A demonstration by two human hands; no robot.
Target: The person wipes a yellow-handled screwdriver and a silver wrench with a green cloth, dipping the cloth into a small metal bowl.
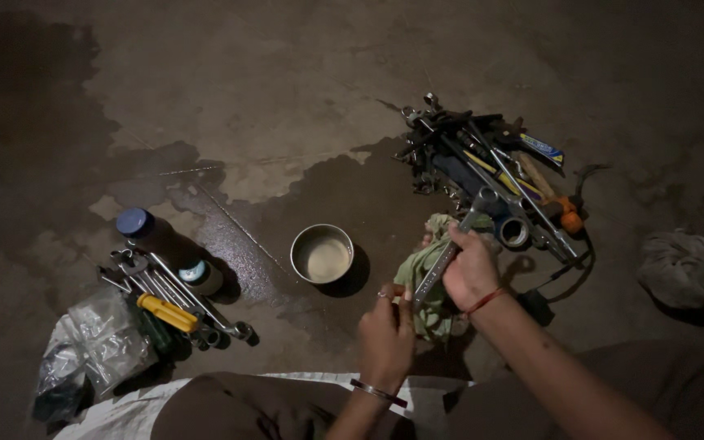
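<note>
The scene is dim and warm-toned, with the brightest patch on the bare concrete floor (287, 90) near the top centre, falling off to near black at the left edge and corners. Light from above and slightly behind the person throws short, soft shadows to the right of the steel bowl (322, 253) and the blue-capped bottle (135, 222). Detail is grainy and soft, and the wet floor gives faint glare.

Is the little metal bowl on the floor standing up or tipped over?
Standing upright. The metal bowl sits flat on the wet concrete floor, its round opening facing up so the inside shows.
</note>
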